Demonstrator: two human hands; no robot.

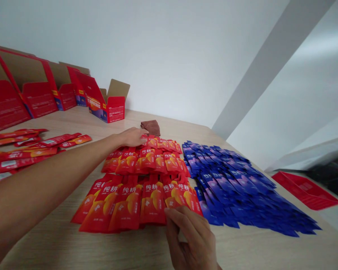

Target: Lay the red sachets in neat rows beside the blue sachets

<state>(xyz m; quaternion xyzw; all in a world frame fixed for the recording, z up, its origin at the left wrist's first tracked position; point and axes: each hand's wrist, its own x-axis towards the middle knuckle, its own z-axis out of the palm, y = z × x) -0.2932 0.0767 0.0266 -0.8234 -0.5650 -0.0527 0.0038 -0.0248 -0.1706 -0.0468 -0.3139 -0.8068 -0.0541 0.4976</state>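
Red sachets (146, 176) with orange fruit print lie fanned in overlapping rows on a pale wooden table (107, 247). My left hand (133, 137) reaches far across and rests on the back row of red sachets, fingers curled down onto them. My right hand (193, 238) is near the front edge, thumb and fingers pinching at the corner of a front-row red sachet (177, 197). Blue sachets (242, 187) lie spread in rows to the right of the red ones.
Open red cardboard boxes (109, 103) stand along the back left wall. Flat red packets (25, 150) lie at the left. A brown cloth (151, 126) sits behind the red sachets. A red tray (305, 189) lies at the right beyond the table's edge.
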